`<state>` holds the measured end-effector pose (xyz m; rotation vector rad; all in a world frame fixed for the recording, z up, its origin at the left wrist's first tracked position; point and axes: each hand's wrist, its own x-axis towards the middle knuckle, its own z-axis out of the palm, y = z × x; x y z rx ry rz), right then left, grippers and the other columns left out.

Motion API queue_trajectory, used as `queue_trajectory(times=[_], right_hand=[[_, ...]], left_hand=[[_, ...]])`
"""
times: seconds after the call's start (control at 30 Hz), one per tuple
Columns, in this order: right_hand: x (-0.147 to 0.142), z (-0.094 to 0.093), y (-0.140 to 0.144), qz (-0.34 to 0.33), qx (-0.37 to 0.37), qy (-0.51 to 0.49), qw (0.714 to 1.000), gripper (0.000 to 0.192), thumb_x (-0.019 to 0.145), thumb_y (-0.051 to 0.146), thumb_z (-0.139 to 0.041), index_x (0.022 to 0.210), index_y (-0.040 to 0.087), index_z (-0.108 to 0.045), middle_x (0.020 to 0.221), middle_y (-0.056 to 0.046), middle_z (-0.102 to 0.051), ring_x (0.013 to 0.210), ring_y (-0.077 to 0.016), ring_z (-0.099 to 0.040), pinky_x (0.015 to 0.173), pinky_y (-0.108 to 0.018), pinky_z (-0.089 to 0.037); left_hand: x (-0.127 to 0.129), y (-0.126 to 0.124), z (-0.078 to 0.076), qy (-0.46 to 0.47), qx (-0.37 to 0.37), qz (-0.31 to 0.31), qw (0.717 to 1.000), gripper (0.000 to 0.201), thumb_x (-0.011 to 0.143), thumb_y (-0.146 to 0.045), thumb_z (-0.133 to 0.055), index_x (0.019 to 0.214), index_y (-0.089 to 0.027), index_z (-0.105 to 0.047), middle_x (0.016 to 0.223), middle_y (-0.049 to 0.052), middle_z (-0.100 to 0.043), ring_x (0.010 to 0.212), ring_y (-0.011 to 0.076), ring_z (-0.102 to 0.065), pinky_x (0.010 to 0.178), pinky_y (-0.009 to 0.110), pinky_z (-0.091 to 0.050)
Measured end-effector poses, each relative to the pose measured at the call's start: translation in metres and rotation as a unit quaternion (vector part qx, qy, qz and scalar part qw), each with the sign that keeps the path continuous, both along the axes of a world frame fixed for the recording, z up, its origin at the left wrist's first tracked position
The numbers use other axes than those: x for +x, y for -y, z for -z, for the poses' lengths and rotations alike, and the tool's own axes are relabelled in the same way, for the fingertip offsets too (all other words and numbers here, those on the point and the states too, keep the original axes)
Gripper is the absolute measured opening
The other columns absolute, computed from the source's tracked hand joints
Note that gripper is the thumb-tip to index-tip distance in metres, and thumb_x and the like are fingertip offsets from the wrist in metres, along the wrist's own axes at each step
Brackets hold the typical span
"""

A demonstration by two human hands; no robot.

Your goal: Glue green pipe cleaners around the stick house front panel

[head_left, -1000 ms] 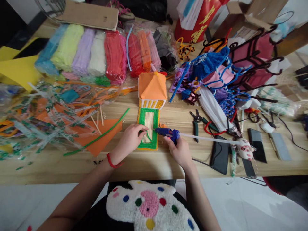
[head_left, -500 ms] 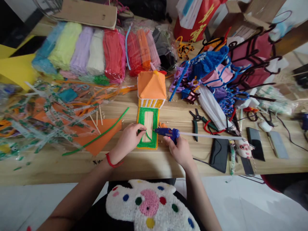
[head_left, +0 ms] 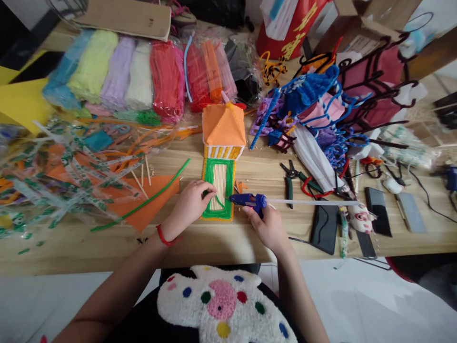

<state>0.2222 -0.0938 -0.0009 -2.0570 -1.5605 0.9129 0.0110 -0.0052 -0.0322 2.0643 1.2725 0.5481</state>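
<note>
My right hand (head_left: 266,224) is wrapped round a blue hot glue gun (head_left: 249,200), with a long white glue stick (head_left: 314,203) out of its back. The nozzle points left, at the right side of a small model's base. Over the left side of that base, my left hand (head_left: 194,202) pinches a thin green pipe cleaner (head_left: 220,204), whose free end curves down across the sticks. The base (head_left: 228,213) has a green border edged in yellow, round a panel of pale wooden sticks (head_left: 219,178). Behind it stands a little house with an orange roof (head_left: 223,126).
Bundles of coloured pipe cleaners (head_left: 135,78) line the back. Scrap wrappers (head_left: 71,176) and a loose green pipe cleaner (head_left: 150,201) lie left. Rightward are green-handled pliers (head_left: 290,188), phones (head_left: 378,212) and pipe-cleaner lanterns (head_left: 374,90). A spotted white cushion (head_left: 221,305) covers my lap.
The view has shifted very slightly. Both hands stay almost in place, the left still pinching the green pipe cleaner and the right still holding the glue gun.
</note>
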Motion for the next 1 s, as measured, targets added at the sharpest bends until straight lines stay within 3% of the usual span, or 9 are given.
queue_trajectory(times=[0.17,0.3,0.4,0.6,0.83,1.0], right_hand=[[0.003,0.0,0.006,0.022,-0.005,-0.053,0.998,0.04,0.085,0.056,-0.049,0.087,0.018,-0.061,0.073,-0.006,-0.067,0.067,-0.0213,-0.062,0.06,-0.028,-0.044],[0.01,0.006,0.011,0.093,0.021,-0.119,0.988,0.04,0.084,0.055,-0.052,0.083,0.016,-0.063,0.077,-0.006,-0.068,0.07,-0.0197,-0.062,0.067,-0.029,-0.047],[0.019,0.015,0.012,0.143,0.065,-0.134,0.978,0.039,0.085,0.052,-0.05,0.093,0.015,-0.062,0.089,-0.009,-0.068,0.078,-0.021,-0.062,0.07,-0.032,-0.048],[0.036,0.032,0.008,0.162,0.115,0.042,0.979,0.038,0.085,0.037,-0.044,0.116,0.015,-0.049,0.103,-0.013,-0.061,0.088,-0.025,-0.06,0.078,-0.039,-0.046],[0.035,0.038,-0.005,0.052,0.094,0.278,0.955,0.045,0.08,0.023,-0.041,0.123,0.01,-0.04,0.108,-0.018,-0.052,0.095,-0.0311,-0.052,0.079,-0.046,-0.039],[0.034,0.038,-0.019,-0.002,0.078,0.364,0.928,0.05,0.087,0.022,-0.038,0.134,0.004,-0.036,0.115,-0.023,-0.048,0.101,-0.0324,-0.048,0.08,-0.047,-0.036]], left_hand=[[0.001,-0.005,0.002,0.0,0.023,0.011,1.0,0.007,0.084,-0.018,-0.06,0.079,-0.02,-0.063,0.084,0.001,-0.066,0.087,0.0186,-0.057,0.083,0.033,-0.044],[0.005,-0.012,0.005,-0.014,0.051,0.024,0.998,0.009,0.084,-0.021,-0.062,0.077,-0.02,-0.066,0.083,0.002,-0.064,0.087,0.0191,-0.055,0.084,0.034,-0.043],[0.009,-0.017,0.008,-0.021,0.056,0.041,0.997,0.007,0.083,-0.021,-0.063,0.078,-0.02,-0.068,0.084,0.003,-0.064,0.088,0.0197,-0.054,0.084,0.034,-0.043],[0.018,-0.022,0.009,-0.03,0.065,0.062,0.996,0.007,0.082,-0.018,-0.064,0.077,-0.02,-0.069,0.084,0.002,-0.065,0.085,0.0192,-0.052,0.084,0.035,-0.042],[0.023,-0.02,0.009,-0.031,0.084,0.061,0.994,0.006,0.082,-0.018,-0.065,0.077,-0.02,-0.069,0.084,0.002,-0.066,0.084,0.019,-0.053,0.084,0.035,-0.042],[0.023,-0.02,0.01,-0.026,0.085,0.059,0.994,0.005,0.081,-0.018,-0.066,0.077,-0.019,-0.069,0.084,0.002,-0.066,0.084,0.019,-0.054,0.084,0.036,-0.041]])
